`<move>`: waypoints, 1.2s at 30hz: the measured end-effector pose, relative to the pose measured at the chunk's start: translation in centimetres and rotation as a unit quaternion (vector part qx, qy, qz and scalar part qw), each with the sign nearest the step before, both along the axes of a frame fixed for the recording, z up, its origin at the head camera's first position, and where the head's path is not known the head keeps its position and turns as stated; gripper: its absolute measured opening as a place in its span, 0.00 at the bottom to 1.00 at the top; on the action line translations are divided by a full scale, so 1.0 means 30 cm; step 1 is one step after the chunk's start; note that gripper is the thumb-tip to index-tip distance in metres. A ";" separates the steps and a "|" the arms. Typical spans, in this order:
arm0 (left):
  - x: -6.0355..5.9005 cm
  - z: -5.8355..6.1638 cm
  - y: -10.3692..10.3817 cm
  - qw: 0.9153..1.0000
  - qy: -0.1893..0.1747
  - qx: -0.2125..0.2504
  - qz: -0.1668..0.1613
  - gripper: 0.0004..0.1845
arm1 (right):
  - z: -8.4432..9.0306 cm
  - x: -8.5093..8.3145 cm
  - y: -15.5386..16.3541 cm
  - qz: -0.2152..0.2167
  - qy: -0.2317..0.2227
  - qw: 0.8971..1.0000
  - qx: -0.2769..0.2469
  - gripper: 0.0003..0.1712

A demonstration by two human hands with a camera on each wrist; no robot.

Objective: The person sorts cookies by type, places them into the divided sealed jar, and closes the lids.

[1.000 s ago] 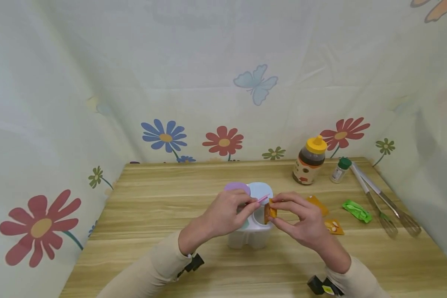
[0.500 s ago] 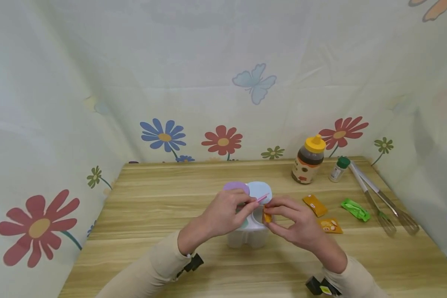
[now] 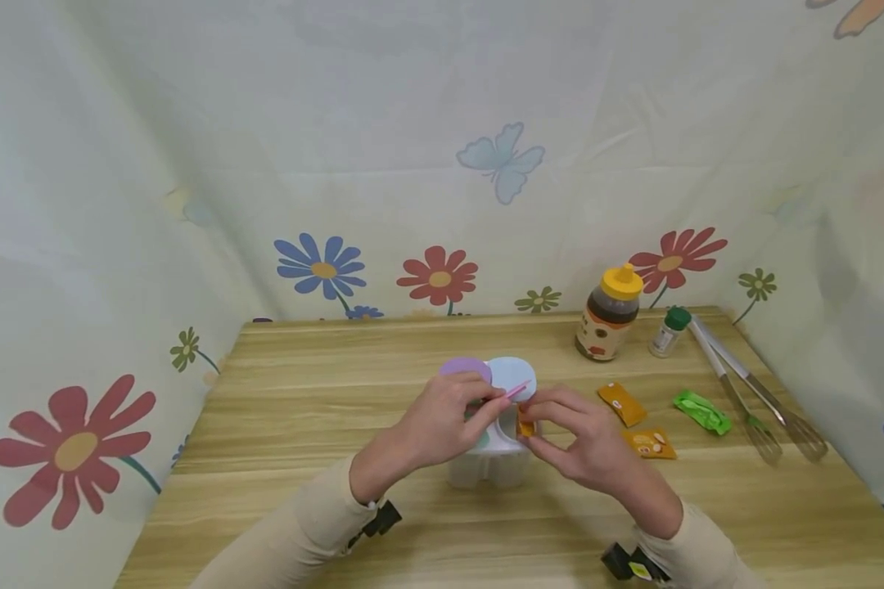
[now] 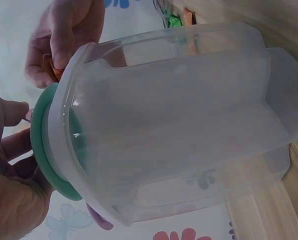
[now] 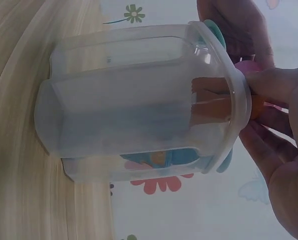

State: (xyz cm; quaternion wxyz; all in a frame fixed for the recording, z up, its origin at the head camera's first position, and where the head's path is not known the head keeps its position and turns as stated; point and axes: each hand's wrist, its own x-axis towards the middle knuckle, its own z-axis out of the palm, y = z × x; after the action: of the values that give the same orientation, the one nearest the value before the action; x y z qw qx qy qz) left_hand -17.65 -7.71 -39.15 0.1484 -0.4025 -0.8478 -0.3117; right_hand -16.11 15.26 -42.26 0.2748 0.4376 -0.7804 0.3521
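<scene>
We look at a clear box (image 3: pixel 489 471), which stands upright on the wooden table (image 3: pixel 339 368), in front of the person and between the two hands. The left hand (image 3: pixel 440 419) pinches the pink lid (image 3: pixel 516 392) between thumb and fingers and holds it tilted up, we suppose so that the near right opening is not covered. The right hand (image 3: pixel 584 435) pinches the upper end of an orange packet (image 5: pixel 211 102). In the right wrist view we see, through the wall, that the lower part of this packet is already inside the near right compartment; its narrow, upright position probably helps it to pass the rim.

The purple lid (image 3: pixel 466 366) at far left and the blue lid (image 3: pixel 513 375) at far right lie flat, and the green lid (image 4: pixel 37 142) is at near left, partly hidden by the left hand. Two more orange packets (image 3: pixel 622 404) and a green packet (image 3: pixel 702 411) lie to the right, perhaps because the right hand can reach them easily. The bottle (image 3: pixel 606 321) and the shaker (image 3: pixel 669 332) stand farther away, seemingly out of the way.
</scene>
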 end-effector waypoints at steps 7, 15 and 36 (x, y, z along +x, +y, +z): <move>0.003 -0.004 -0.002 1.000 0.007 0.005 -0.001 0.09 | 0.003 0.000 -0.024 -0.002 0.022 0.999 0.039 0.08; 0.003 -0.002 -0.010 1.000 0.000 -0.005 0.003 0.12 | 0.007 0.009 -0.019 -0.017 -0.002 0.987 0.161 0.05; 0.003 0.004 -0.003 1.000 -0.005 -0.006 0.003 0.12 | 0.005 -0.028 0.034 0.064 -0.022 0.997 0.044 0.15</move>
State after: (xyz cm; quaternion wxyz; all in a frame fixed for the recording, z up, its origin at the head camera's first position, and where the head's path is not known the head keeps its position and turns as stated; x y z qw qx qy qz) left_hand -17.55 -7.81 -39.04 0.1424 -0.3988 -0.8520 -0.3078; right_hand -16.95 16.27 -42.10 0.2156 0.4902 -0.7713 0.3440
